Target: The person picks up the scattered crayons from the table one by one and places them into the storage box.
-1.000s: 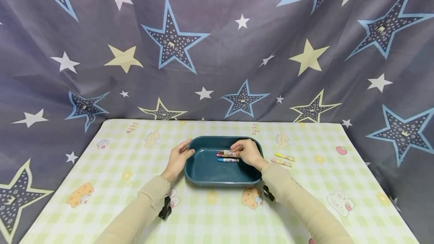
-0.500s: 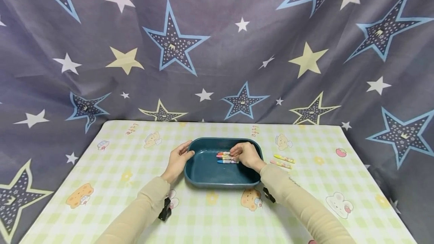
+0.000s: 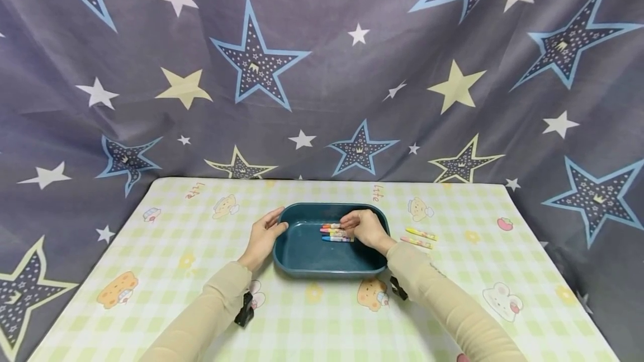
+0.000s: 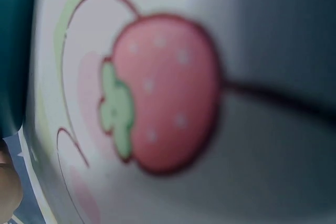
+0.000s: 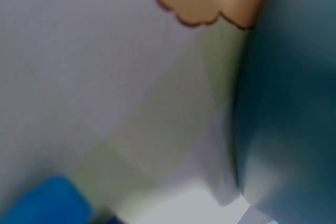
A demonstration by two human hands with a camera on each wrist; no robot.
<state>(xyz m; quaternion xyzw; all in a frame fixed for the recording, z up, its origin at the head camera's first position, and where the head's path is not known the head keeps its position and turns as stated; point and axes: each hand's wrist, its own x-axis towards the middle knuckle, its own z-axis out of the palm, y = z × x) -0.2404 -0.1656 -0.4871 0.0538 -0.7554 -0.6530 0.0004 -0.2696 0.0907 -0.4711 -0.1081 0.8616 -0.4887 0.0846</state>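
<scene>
A dark teal tray (image 3: 329,264) sits on the checked tablecloth. My left hand (image 3: 263,237) grips its left rim, thumb over the edge; the tray's wall (image 4: 13,51) and a blurred bit of my finger (image 4: 9,192) edge the left wrist view. Inside the tray, several crayons lie side by side: an orange crayon (image 3: 330,225), a pink one (image 3: 327,230), a dark one (image 3: 332,234) and a blue one (image 3: 338,239). My right hand (image 3: 367,229) reaches over the right rim, fingertips pinching at the dark crayon's right end, which they hide.
Right of the tray lie a yellow crayon (image 3: 421,234) and a light pink crayon (image 3: 416,242) on the cloth. A star-printed curtain (image 3: 322,71) hangs behind the table. The tray's outer wall (image 5: 294,103) fills the right of the right wrist view.
The dark crayon, at the back of the row in my right fingers a second ago, is now between the pink and blue ones. My left hand has stayed on the rim.
</scene>
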